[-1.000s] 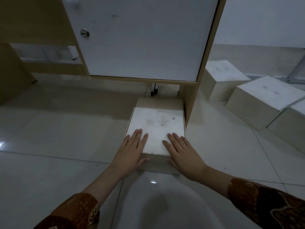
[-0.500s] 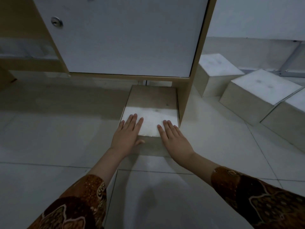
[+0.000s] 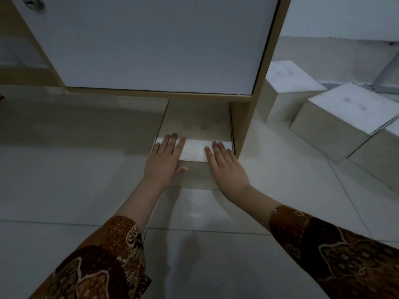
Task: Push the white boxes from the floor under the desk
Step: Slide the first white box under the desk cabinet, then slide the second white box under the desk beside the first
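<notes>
1. Step in hand: pushing one white box (image 3: 192,150) under the desk (image 3: 151,44); I judge it mid-push, most of the top already shaded beneath the cabinet's bottom edge.
2. Left hand (image 3: 164,160): flat, fingers spread a little, palm over the box's near left corner, thumb on its front face. Grips nothing.
3. Right hand (image 3: 226,164): flat, fingers close together, on the near right corner, just beside the desk side panel (image 3: 246,126).
4. Box lies under and ahead of both palms, near edge still out.
5. Next move likely needs a straight forward shove, keeping clear of the panel.
6. More boxes (image 3: 336,117) wait on the floor (image 3: 64,180), well right of the right hand.
</notes>
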Tool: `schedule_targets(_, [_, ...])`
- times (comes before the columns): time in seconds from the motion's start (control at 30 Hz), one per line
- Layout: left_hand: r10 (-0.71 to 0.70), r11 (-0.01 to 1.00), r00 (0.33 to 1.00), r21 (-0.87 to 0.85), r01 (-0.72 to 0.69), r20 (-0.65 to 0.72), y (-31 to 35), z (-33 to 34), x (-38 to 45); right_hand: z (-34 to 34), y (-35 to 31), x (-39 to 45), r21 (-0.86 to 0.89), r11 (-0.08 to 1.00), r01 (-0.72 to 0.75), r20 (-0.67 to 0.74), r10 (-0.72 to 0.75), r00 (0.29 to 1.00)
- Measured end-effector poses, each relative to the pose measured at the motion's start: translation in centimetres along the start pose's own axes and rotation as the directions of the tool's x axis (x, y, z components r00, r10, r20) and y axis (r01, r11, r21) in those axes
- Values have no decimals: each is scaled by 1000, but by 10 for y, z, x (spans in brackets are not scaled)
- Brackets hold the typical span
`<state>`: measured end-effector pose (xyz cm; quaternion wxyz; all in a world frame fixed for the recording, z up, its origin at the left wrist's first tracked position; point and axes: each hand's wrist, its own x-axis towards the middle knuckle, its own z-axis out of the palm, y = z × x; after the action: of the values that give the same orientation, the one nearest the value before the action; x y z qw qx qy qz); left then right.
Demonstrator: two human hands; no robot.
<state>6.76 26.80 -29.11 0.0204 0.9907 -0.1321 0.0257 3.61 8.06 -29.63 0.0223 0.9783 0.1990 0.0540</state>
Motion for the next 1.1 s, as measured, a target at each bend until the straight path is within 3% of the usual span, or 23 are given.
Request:
schedule_targets(0.2, [-62,998,998,7,62,10,3,1,2,-4,2,0,46,999,-13,17,13,1000])
schedule_targets(0.4, [-205,973,973,125,192,107,41,-18,-15,-11,17,-48,110,991,74,8,-76,997])
schedule_targets(0.53, [-25,996,999,81,28,-30,93,-53,-31,-30,56,-87,109,988,110,47,-116,992])
schedule_targets(0.7, [174,951,964,-220,-218,-201,167,-73,-35,-49,136,-124,92,988,-120,68,114,991])
schedule_targets(0.83, [274,875,933,-343,-342,-233,228,-74,-23,-57,212,-158,82,922,-378,95,370,924])
schedule_targets(1.0, [251,829,954,-473,-298,-161,302,-62,-8,-58,313,-209,70,751,-656,160,641,751])
schedule_targets(1.1, [235,801,970,-554,-229,-61,350,-52,10,-52,372,-236,30,660,-750,129,742,658])
